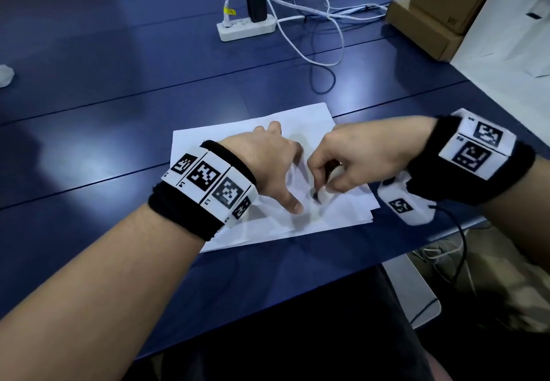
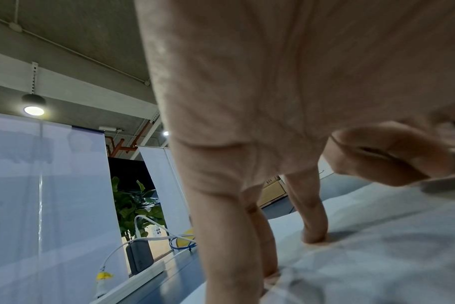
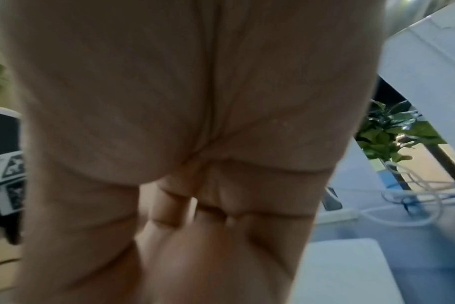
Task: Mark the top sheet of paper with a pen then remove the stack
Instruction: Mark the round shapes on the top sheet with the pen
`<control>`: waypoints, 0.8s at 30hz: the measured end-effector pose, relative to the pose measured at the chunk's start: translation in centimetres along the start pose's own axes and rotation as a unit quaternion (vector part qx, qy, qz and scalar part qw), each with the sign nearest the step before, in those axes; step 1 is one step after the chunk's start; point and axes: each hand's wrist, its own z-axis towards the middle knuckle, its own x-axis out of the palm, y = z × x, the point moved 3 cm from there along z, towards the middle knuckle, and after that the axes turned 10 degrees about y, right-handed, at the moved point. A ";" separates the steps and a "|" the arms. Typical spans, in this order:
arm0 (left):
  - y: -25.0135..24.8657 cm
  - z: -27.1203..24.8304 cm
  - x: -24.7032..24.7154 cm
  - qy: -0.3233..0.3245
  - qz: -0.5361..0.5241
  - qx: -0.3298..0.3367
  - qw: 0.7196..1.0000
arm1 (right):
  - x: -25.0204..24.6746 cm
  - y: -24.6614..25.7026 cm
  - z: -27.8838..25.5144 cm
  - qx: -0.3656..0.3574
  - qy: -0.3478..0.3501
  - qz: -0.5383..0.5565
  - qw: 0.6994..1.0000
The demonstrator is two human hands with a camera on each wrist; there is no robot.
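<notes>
I'm looking down on a dark blue table (image 1: pixel 119 89), smooth and slightly glossy, seamed into long panels. Behind it hang pale screens (image 2: pixel 47 185), with a leafy plant (image 2: pixel 135 205) under a grey ceiling. At the back right stand brown cardboard boxes (image 1: pixel 428 20); mid-back lies a white power strip (image 1: pixel 247 28) with a black adapter (image 1: pixel 255 5) and loose white cables (image 1: pixel 321 53). In front of me, the stack of white paper (image 1: pixel 297 226) lies flat near the table's front edge, sheets slightly fanned. My left hand (image 1: pixel 265 157) is spread on the top sheet (image 1: pixel 309 118), fingers straight, fingertips (image 2: pixel 314 236) and thumb pressing down. My right hand (image 1: pixel 354 157) is curled tight, thumb and fingers pinching the pen (image 1: pixel 316 194), a short dark tip at the paper. The right wrist view is blurred.
</notes>
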 end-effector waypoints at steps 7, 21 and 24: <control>0.1 0.0 0.0 0.009 0.002 -0.009 1.000 | -3.2 -2.7 1.3 0.080 -0.138 -0.048 0.986; -0.1 0.0 0.1 0.008 0.013 -0.015 1.000 | -1.0 -1.7 0.3 0.042 -0.061 0.003 0.997; -0.3 -0.2 0.0 0.010 0.015 -0.020 1.000 | 0.0 -0.6 0.0 0.028 -0.007 0.005 1.000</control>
